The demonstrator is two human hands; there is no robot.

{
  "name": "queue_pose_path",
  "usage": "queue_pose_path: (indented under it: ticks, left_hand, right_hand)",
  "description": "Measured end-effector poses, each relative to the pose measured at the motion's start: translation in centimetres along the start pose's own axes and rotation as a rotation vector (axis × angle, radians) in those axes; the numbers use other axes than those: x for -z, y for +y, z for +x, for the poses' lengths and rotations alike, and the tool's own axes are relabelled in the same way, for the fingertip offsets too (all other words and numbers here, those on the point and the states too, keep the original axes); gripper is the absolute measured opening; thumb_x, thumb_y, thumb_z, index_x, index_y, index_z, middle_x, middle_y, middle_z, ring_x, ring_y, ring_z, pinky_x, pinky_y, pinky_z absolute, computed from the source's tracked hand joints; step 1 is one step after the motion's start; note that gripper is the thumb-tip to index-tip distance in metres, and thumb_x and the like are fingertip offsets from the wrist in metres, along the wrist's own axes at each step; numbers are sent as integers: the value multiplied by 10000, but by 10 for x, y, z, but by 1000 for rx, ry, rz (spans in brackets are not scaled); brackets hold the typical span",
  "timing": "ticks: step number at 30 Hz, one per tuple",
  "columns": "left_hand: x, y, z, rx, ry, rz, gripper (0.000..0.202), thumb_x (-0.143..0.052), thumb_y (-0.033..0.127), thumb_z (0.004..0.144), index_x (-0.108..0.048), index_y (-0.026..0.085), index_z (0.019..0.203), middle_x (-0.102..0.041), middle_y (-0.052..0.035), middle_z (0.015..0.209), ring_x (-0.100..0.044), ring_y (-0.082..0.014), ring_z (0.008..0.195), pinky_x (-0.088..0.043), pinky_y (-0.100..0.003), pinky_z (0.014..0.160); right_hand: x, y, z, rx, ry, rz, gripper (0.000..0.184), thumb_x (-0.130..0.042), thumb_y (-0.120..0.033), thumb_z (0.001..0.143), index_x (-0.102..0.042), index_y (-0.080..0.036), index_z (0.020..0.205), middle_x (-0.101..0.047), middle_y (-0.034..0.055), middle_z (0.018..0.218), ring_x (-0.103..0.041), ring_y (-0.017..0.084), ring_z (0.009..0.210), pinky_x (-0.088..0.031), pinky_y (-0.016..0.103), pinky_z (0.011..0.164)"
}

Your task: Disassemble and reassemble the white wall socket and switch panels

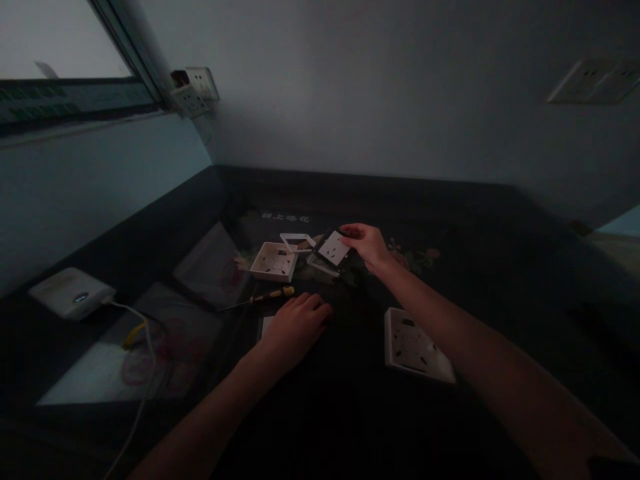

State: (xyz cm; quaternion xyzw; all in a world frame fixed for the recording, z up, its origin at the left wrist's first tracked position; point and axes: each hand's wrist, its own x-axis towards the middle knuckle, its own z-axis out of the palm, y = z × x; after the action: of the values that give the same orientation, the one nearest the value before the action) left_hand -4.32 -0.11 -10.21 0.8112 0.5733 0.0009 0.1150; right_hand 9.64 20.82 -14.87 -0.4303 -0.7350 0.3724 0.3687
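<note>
Head view, centre of the frame: the right hand (367, 245) pinches a white socket panel (334, 249) by its upper-right edge, thumb and fingers nearly closed on it, the slotted face tilted up. Handling it well probably means keeping that grip on the rim, off the slots, and turning the panel slowly, since one white frame (297, 236) lies just to its left and another (324, 268) partly beneath it; whether they touch it, I cannot tell. A steadier hold would likely come from bringing the second hand to the opposite edge.

That left hand (300, 320), lower centre, rests palm down near the surface (350, 413), fingers loosely bent; its underside is hidden, so I cannot tell whether it grips anything. Just beyond it lies a screwdriver (273, 295), with an open white box (273, 274) above that, left of centre.
</note>
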Motion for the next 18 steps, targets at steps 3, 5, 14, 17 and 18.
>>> queue_pose_path:
  ticks: [3,5,14,17,18]
  left_hand:
    - [2,-4,-1,11,18,-23,159,-627,146,909,-645,208,1054,-665,-55,1120,-628,-243,1046,-513,-374,912]
    - [6,-10,-2,34,50,-38,154,-620,174,922,-639,216,1069,-665,-49,1126,-632,-238,1050,-507,-368,923]
    - [16,-55,-12,179,121,-114,66,-591,231,932,-628,209,982,-676,-50,1048,-667,-234,949,-524,-335,827]
    - [15,-61,-16,181,114,-146,78,-602,249,921,-631,219,986,-687,-42,1061,-672,-225,951,-522,-323,835]
    - [14,-62,-17,183,114,-154,84,-603,252,917,-633,218,987,-691,-46,1061,-673,-228,951,-520,-328,842]
  right_hand:
    - [7,-7,-1,92,40,-86,351,-618,-346,947,-588,-178,1254,-623,94,1260,-649,234,1048,-563,451,866]
    - [7,-16,-8,179,55,-147,344,-617,-347,947,-592,-178,1246,-626,92,1255,-649,232,1045,-562,450,867]
    - [-9,-59,-54,549,-105,-426,174,-555,-105,940,-678,-178,1041,-638,81,1069,-602,212,1045,-506,386,920]
    - [-12,-58,-62,596,-191,-537,202,-531,-86,939,-681,-177,1039,-625,106,1124,-571,240,1107,-514,388,903]
    - [-12,-56,-64,601,-215,-575,211,-517,-86,942,-680,-175,1043,-619,116,1154,-562,252,1123,-528,385,868]
